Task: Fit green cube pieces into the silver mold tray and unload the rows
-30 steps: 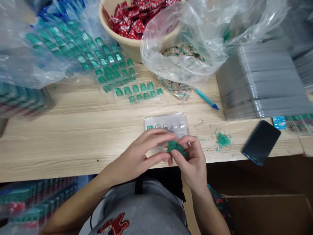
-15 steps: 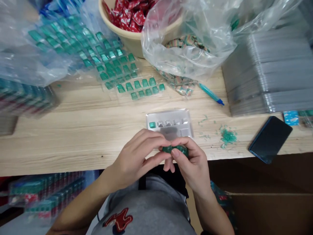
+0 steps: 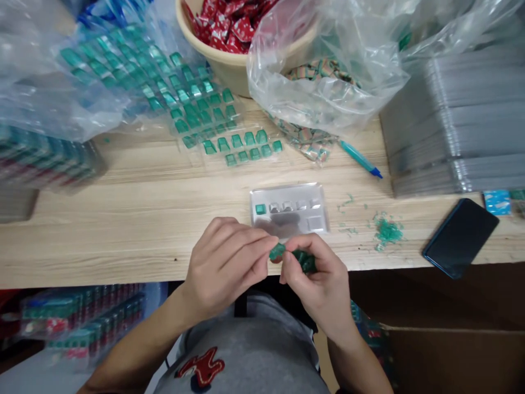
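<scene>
A translucent green keycap point(image 3: 277, 251) sits between the fingertips of my two hands, just in front of the tray. My left hand point(image 3: 229, 265) pinches it from the left, fingers pressed together. Curled fingers of my right hand point(image 3: 318, 279) hold several more green keycaps point(image 3: 304, 261), and its thumb and forefinger touch the pinched one's right end. Beyond the hands lies a clear plastic blister tray point(image 3: 289, 192) with small moulded pockets. One green keycap point(image 3: 260, 209) fills its leftmost pocket in the back row. The hands' shadow falls on the tray.
Filled trays of green keycaps point(image 3: 244, 148) lie behind on the left. A cream bucket point(image 3: 229, 68) holds red wrapped packets. Nearby are a clear bag point(image 3: 328, 96), a blue pen point(image 3: 361, 158), green plastic scraps point(image 3: 388, 231), a phone point(image 3: 461, 238) and stacked clear trays point(image 3: 422, 131).
The hands have drawn slightly apart, and one keycap now shows between the fingertips, separate from the bunch in my right hand. The whole view has shifted a little.
</scene>
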The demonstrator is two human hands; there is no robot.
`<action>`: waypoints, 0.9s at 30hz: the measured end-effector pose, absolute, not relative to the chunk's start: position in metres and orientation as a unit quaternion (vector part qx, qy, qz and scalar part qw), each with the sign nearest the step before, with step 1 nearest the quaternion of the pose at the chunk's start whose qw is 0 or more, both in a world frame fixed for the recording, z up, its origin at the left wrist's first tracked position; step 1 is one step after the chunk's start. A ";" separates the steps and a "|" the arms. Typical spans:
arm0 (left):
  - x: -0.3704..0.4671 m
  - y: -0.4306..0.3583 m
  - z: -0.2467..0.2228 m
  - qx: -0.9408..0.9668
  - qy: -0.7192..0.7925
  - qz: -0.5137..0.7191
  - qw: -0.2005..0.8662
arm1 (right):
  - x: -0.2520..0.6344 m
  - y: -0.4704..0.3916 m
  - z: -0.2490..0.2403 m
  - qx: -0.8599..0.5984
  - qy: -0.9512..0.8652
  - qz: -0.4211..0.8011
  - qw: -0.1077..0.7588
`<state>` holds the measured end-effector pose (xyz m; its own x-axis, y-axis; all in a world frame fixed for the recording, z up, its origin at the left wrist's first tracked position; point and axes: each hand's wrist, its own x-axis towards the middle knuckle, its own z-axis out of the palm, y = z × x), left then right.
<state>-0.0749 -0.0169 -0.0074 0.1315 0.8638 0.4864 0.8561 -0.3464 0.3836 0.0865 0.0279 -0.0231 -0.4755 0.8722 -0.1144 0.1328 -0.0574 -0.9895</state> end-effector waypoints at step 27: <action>-0.059 -0.026 -0.031 0.535 0.659 0.468 0.246 | 0.096 0.021 -0.044 -0.303 -0.761 0.412 0.398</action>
<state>-0.0594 -0.0264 -0.0307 -0.3057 0.9357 0.1760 0.4744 -0.0105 0.8802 0.0959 0.0209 -0.0438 -0.4993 0.7898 0.3562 0.1334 0.4763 -0.8691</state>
